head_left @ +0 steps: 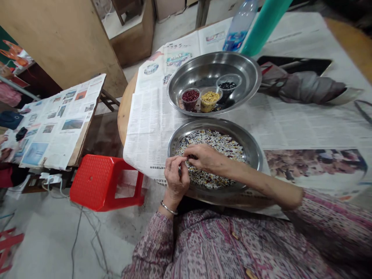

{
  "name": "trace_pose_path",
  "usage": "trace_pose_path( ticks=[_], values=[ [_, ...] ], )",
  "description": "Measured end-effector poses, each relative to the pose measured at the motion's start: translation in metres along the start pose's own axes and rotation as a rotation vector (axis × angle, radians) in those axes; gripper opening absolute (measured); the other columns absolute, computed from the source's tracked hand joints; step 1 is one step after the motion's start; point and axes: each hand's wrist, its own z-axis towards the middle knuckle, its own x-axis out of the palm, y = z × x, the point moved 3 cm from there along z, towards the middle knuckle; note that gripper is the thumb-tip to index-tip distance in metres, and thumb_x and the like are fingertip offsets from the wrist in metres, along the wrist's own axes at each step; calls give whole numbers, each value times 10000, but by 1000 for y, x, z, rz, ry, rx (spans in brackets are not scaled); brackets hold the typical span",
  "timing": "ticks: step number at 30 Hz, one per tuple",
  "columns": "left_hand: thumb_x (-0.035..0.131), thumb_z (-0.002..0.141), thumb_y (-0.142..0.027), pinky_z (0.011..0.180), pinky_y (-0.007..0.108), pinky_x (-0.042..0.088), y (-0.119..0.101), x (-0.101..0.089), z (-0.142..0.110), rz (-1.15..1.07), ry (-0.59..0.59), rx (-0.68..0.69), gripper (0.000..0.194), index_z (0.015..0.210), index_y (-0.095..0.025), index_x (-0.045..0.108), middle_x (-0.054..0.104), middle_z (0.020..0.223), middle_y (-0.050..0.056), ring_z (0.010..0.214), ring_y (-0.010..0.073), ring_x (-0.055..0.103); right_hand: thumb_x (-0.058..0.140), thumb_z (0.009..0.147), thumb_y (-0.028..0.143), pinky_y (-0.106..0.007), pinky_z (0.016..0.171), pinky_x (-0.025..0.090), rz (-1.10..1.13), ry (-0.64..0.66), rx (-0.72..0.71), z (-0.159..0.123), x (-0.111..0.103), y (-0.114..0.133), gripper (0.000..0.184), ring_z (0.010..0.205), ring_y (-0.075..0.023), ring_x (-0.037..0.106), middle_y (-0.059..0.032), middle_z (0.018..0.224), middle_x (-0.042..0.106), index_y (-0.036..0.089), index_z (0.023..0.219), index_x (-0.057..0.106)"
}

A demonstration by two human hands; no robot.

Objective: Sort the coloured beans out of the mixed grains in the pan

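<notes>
A steel basin [259, 157] holds a mix of white grains, yellow bits and dark red and black beans. Above its left side my right hand [206, 157] is curled, with a few dark red beans [192, 157] showing at its fingers. My left hand [176, 180], with a bangle at the wrist, is at the basin's left rim. Its thumb and fingers are bent together, touching or nearly touching the right fingertips; what they hold is hidden. Behind, a larger steel basin [200, 65] contains a cup of red beans [190, 97], a cup of yellow beans [209, 100] and a cup of black beans [228, 85].
Newspaper [145, 128] covers the round table. A water bottle [240, 27], a green tube [266, 27] and a folded grey umbrella [308, 87] lie or stand beyond the basins. To the left are a red stool [93, 182] and another newspaper-covered table [64, 116].
</notes>
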Motion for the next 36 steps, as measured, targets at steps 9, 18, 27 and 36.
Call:
trace_pose_path(
  ticks=[9, 18, 27, 36],
  values=[
    [500, 989, -84, 844, 324, 562, 2, 0, -4, -5, 10, -31, 176, 1063, -178, 628, 684, 958, 62, 942, 169, 644, 555, 870, 133, -362, 854, 508, -261, 82, -256, 7, 2, -10, 188, 986, -236, 617, -111, 1045, 700, 184, 951, 717],
    [500, 982, -73, 834, 321, 557, 4, 1, -4, -14, 17, -27, 192, 1057, -186, 636, 678, 929, 50, 921, 168, 645, 390, 930, 147, -390, 857, 525, -387, -191, 147, -22, -42, -62, 383, 951, -246, 654, -119, 1049, 712, 183, 1119, 721],
    [504, 980, -71, 842, 312, 546, 5, 1, -3, -15, 30, -38, 184, 1049, -182, 635, 680, 929, 48, 919, 163, 633, 445, 939, 227, -371, 778, 516, -338, -18, 147, -47, -23, -48, 266, 849, -224, 652, -89, 959, 689, 218, 987, 706],
    [490, 991, -105, 826, 322, 549, 3, 0, -1, -3, 33, -38, 177, 1033, -178, 647, 682, 913, 52, 904, 168, 647, 491, 845, 129, -365, 767, 528, -248, -66, -18, -48, -7, -29, 270, 862, -224, 636, -101, 1004, 662, 208, 1022, 678]
  ],
)
